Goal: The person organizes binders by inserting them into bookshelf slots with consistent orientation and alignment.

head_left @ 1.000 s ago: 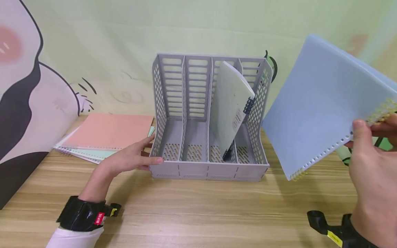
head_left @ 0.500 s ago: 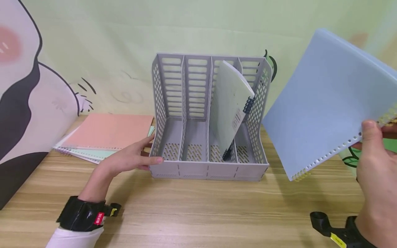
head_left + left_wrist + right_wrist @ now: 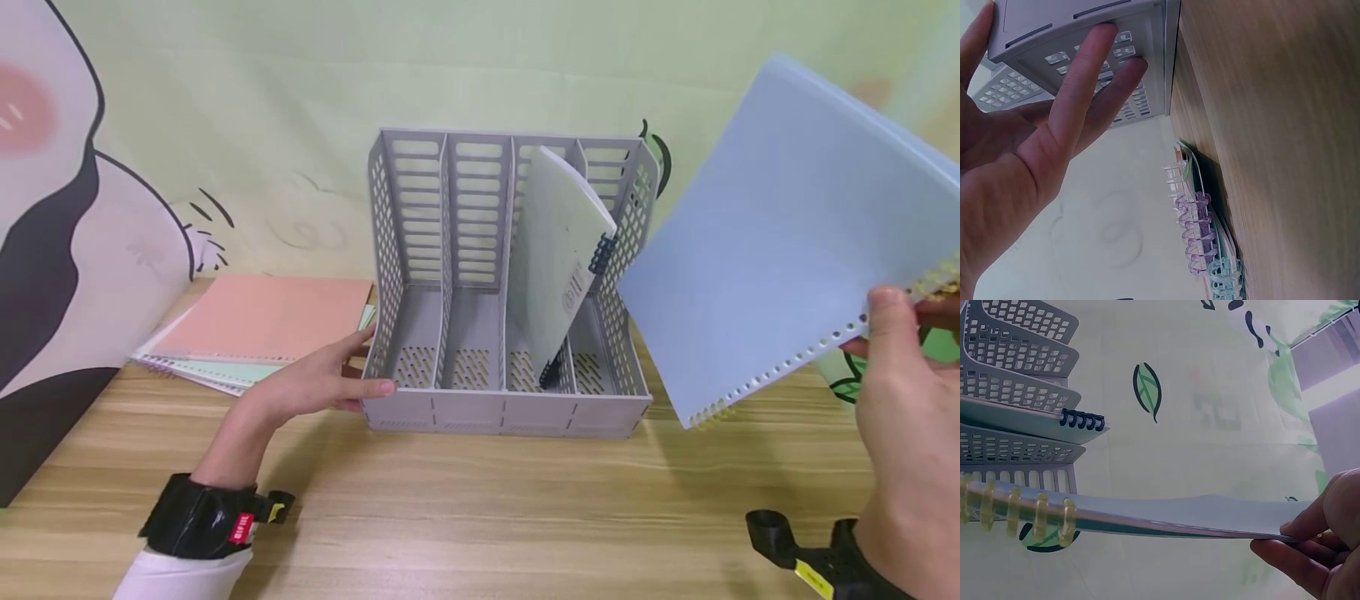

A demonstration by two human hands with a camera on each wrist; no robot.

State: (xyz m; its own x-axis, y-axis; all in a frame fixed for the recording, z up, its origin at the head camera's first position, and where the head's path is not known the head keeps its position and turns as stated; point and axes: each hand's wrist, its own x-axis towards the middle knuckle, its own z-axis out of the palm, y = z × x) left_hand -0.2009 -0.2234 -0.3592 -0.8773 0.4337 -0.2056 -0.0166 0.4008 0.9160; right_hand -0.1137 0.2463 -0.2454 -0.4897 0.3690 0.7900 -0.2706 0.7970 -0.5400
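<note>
My right hand [image 3: 907, 408] pinches a blue spiral notebook [image 3: 787, 225] between thumb and fingers at its yellow-ringed edge. The notebook is held up, tilted, to the right of a grey four-slot file organizer [image 3: 465, 412]. In the right wrist view, thumb and fingers pinch the notebook's thin edge. My left hand [image 3: 315, 379] rests on the organizer's left front corner, thumb along the front rim. Its fingers lie straight against the perforated side in the left wrist view. A pale notebook [image 3: 551, 267] with dark rings stands leaning in the organizer's third slot from the left.
Left of the organizer lies a stack of notebooks, a pink one [image 3: 273, 317] on top. Its purple and teal rings [image 3: 1200, 237] show in the left wrist view. A printed pale green cloth [image 3: 300, 100] hangs behind the wooden table [image 3: 465, 517].
The blue notebook and right hand have risen a little; they shifted right, then slightly back left. The left hand and organizer have stayed in place.
</note>
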